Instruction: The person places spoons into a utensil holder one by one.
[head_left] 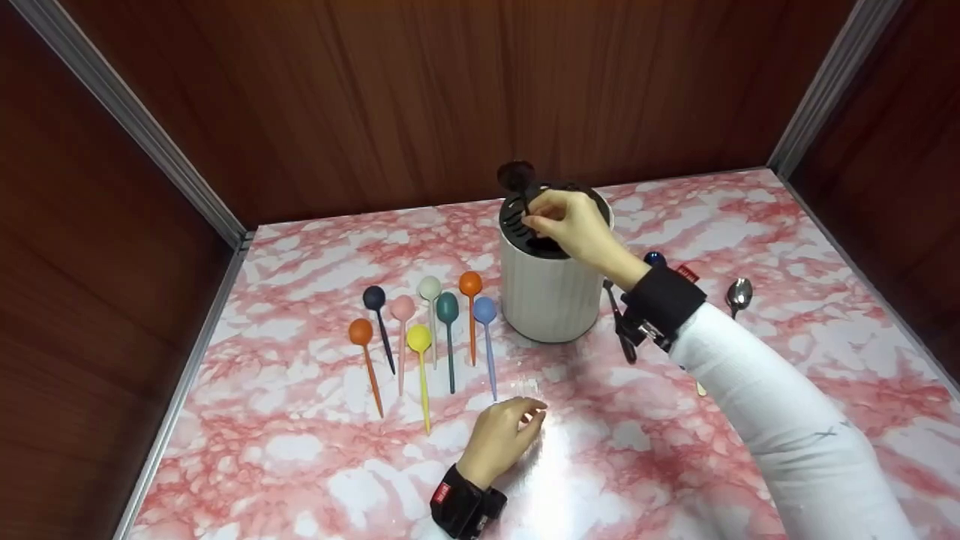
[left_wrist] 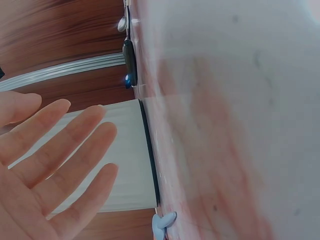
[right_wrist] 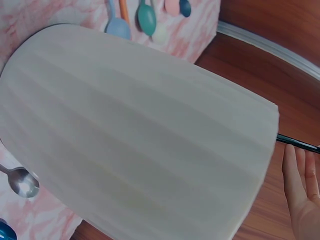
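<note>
Right hand [head_left: 570, 221] pinches a dark spoon [head_left: 516, 177] upright over the holder [head_left: 551, 289] near the worktop's back edge — left hand [head_left: 502, 435] rests relaxed, empty.

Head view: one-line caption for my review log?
Right hand holds a dark spoon at the white holder; left hand rests nearby.

Right hand [head_left: 574, 225]: bare; wide black wrist band [head_left: 663, 300] with small red tag [head_left: 688, 273] and a black clip-like mount at its lower edge. White long sleeve [head_left: 780, 420] behind it, faint grey stitch marks. Left hand [head_left: 501, 437]: bare; matching black band [head_left: 463, 501], red tag [head_left: 442, 492] with white lettering, illegible.
</note>
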